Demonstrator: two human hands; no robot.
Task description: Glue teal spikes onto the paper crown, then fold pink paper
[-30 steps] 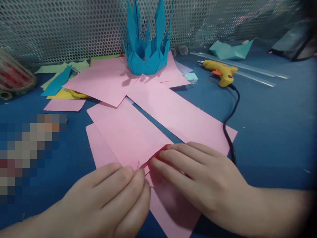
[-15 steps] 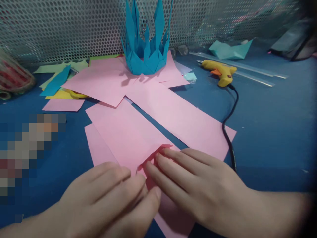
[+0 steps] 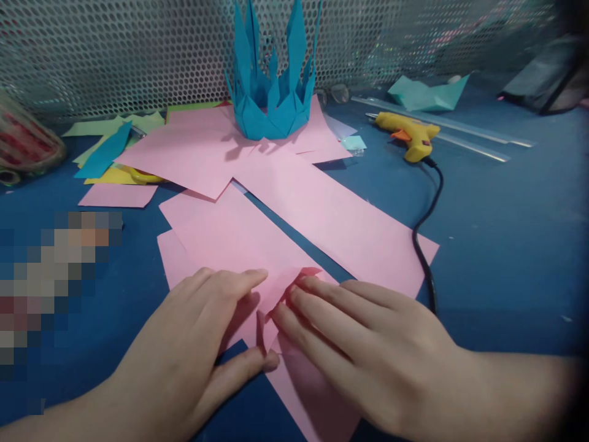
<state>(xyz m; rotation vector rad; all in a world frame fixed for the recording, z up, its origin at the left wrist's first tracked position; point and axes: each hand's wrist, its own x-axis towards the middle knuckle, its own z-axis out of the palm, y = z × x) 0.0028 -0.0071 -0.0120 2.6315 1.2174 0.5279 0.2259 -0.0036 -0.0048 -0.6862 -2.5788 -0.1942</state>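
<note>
A pink sheet of paper [image 3: 278, 296] with a raised, folded edge lies between my hands. My right hand [image 3: 377, 344] is on it with the fingers together, their tips tucked in at the fold; its thumb is hidden. To the left, my left hand [image 3: 184, 325] has its thumb and forefinger spread apart. The thumb tip is by the fold's lower corner, and the forefinger points over the paper. More pink sheets [image 3: 221, 227] lie beneath and beyond the hands. Another pink sheet [image 3: 322, 215] stretches to the right.
A blue folded paper crown [image 3: 271, 116] stands on pink paper at the back. At the right is a yellow glue gun [image 3: 407, 132] with a black cord [image 3: 426, 258], near clear glue sticks [image 3: 478, 147]. Paper scraps [image 3: 105, 150] lie at left. A perforated metal panel [image 3: 138, 55] rises behind.
My left hand has moved up and left, opening its thumb away from the fingers. More of the fold shows. My right hand has hardly moved.
</note>
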